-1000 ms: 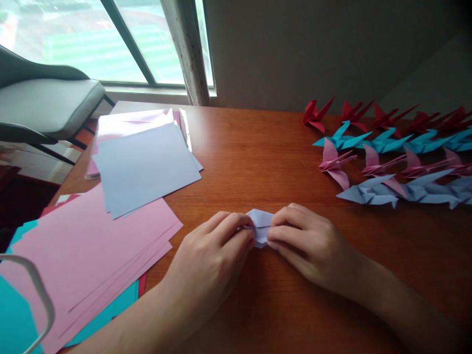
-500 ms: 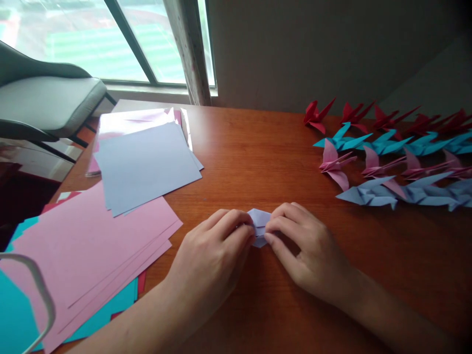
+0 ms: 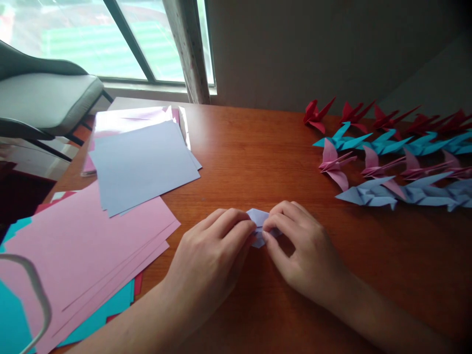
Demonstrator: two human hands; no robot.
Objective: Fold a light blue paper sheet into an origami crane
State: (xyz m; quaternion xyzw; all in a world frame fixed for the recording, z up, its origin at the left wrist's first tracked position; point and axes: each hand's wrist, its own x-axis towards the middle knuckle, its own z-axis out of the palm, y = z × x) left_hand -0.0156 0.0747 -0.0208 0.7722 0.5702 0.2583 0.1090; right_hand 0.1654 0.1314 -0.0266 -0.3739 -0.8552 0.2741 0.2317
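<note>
A small piece of folded lavender paper (image 3: 257, 216) lies at the front middle of the wooden table, between my hands. My left hand (image 3: 217, 246) grips its left side, with the fingers bent and the fingertips pressed on the paper. On the other side, my right hand (image 3: 300, 241) pinches the paper between thumb and fingers. The fingers cover much of the fold, so its full shape is hidden. To the right stand rows of folded paper cranes: red (image 3: 315, 117), turquoise (image 3: 342, 138), pink (image 3: 334, 164) and pale blue (image 3: 365, 193).
Pale blue sheets (image 3: 147, 164) lie at the left, partly over pink sheets (image 3: 92, 246). Turquoise sheets (image 3: 106, 307) and red ones show beneath. Behind is a shiny plastic-wrapped pack (image 3: 121, 120). A chair (image 3: 51, 96) stands by the window. A curved pale bar (image 3: 40, 290) crosses the lower left.
My right thumb and fingers have shifted slightly left and closer to my left hand along the folded paper. The view has moved a little.
</note>
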